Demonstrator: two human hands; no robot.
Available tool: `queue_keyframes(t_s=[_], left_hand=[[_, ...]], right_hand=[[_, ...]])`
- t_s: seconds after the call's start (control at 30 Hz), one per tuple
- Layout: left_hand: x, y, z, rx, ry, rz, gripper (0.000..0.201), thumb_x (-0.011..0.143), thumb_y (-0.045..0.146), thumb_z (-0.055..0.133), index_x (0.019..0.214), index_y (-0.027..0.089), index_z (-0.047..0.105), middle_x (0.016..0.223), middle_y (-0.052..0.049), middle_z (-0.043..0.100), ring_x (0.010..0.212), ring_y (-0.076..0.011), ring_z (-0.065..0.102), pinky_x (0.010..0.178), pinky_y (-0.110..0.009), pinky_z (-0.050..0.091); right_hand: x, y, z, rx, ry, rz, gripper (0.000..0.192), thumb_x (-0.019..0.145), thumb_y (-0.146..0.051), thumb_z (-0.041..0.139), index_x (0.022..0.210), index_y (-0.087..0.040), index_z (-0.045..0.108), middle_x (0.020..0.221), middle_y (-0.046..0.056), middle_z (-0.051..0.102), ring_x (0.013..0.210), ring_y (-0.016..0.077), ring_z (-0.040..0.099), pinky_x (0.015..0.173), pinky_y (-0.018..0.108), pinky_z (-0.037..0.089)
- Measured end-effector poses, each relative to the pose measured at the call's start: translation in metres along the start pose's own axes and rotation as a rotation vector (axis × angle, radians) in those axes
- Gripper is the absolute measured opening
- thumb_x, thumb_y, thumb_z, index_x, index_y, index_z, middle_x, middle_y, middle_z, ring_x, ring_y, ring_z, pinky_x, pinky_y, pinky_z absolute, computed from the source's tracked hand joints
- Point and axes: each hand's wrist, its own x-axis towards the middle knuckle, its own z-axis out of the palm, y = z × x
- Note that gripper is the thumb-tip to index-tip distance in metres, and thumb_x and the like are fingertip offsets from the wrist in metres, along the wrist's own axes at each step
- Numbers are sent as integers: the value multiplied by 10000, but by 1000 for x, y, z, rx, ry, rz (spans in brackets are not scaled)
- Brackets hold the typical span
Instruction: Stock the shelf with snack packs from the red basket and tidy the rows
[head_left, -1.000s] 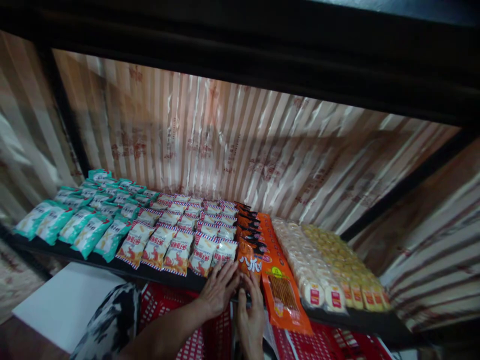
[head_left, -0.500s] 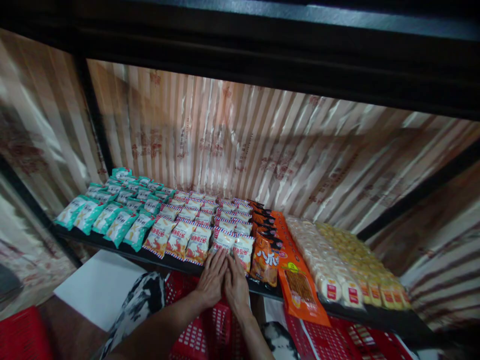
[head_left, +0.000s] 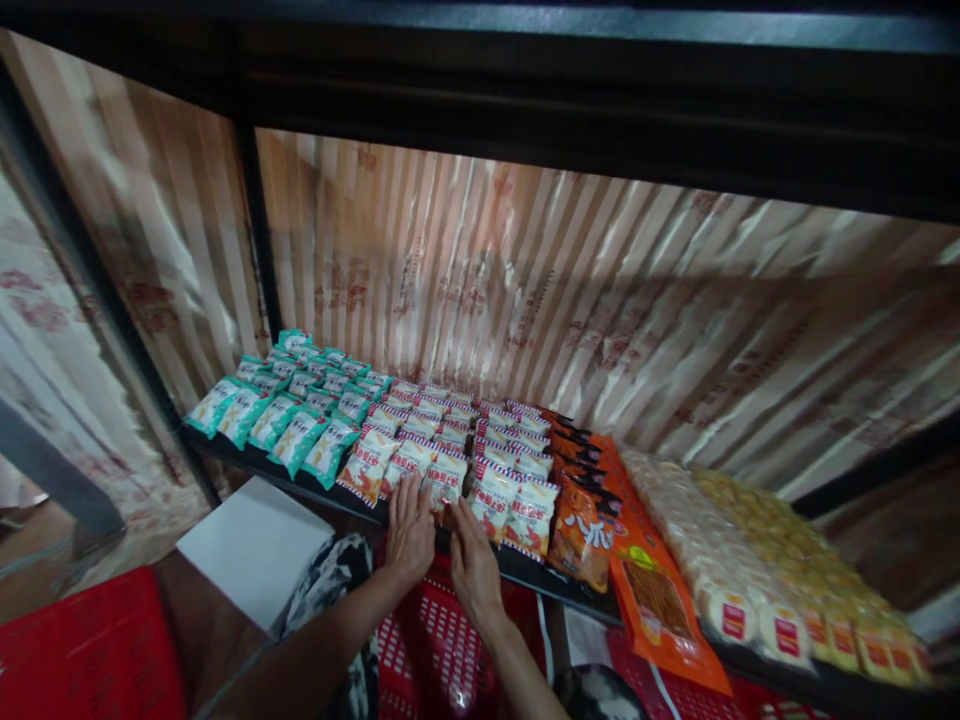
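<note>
My left hand [head_left: 411, 532] lies with extended fingers against the front of the white-and-red snack packets [head_left: 406, 462] at the shelf's front edge. Its fingertips rest on the lower part of two of them. My right hand [head_left: 474, 562] is a little to the right, fingers stretched and held close to one another, tips by the gap beside another white-and-red packet [head_left: 493, 497]. Neither hand grips anything. Teal snack packets [head_left: 300, 440] stand in rows on the left, and orange-and-black packets [head_left: 583, 530] on the right.
The packets stand on a black shelf [head_left: 529, 572] under a dark upper shelf [head_left: 525, 110]. Further right are a long orange packet [head_left: 660, 600] and clear-wrapped round items [head_left: 720, 580]. Below are red crates [head_left: 427, 620], a white board [head_left: 255, 550] and another red crate [head_left: 90, 650].
My view has swung left, so the shelf appears further right. Both hands have shifted left along the packets' front, and they have moved apart from each other.
</note>
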Motion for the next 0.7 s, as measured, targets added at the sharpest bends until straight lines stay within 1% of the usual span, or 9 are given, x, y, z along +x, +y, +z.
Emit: queue_keyframes(t_s=[0.13,0.2,0.3,0.4,0.5,0.6,0.7], left_hand=[[7,-37,-14,38,69,-138,466,873,138,369,1336,109,409,1478,-181,270,1399,-281,126,1065,-513,304],[8,-53,-18,43,65,-180,457,873,126,361,1324,129,433,1486,-169,256,1398,-282,134,1060,-506,313],[8,-70,-19,57,25,-182,484,872,105,350,1345,176,423,1504,-149,218,1394,-286,152,1050,-494,328],[7,-81,-18,78,-5,-163,530,860,80,357,1371,218,392,1505,-135,221,1392,-288,162,1046,-481,338],[8,-87,-18,92,-15,-124,552,851,76,380,1382,229,373,1504,-129,229,1392,-284,167,1051,-474,335],[11,-92,-21,106,-1,-80,543,859,91,394,1384,228,369,1506,-129,221,1398,-283,141,1066,-489,308],[16,-97,-24,112,21,-52,510,873,127,420,1367,251,397,1512,-114,211,1404,-294,93,1067,-497,299]], right_hand=[[9,-19,26,13,-75,-65,491,850,-135,360,1328,-165,471,1394,109,447,1298,209,404,1057,434,383],[13,-27,37,20,-93,-92,507,838,-116,371,1331,-184,468,1388,99,457,1291,209,414,1059,434,383],[21,-36,49,20,-132,-135,532,816,-87,382,1332,-188,467,1405,88,436,1309,211,387,1073,433,366],[28,-38,57,-13,-173,-148,554,793,-63,388,1329,-179,471,1417,89,419,1328,217,354,1087,449,343],[32,-35,62,-38,-195,-129,582,772,-46,396,1333,-181,466,1414,91,422,1331,224,349,1082,461,346],[33,-33,65,-49,-201,-99,588,762,-36,396,1330,-169,470,1408,101,429,1326,229,356,1076,455,357],[33,-32,66,-66,-210,-84,581,762,-40,399,1325,-159,476,1402,111,435,1322,234,362,1078,459,351]])
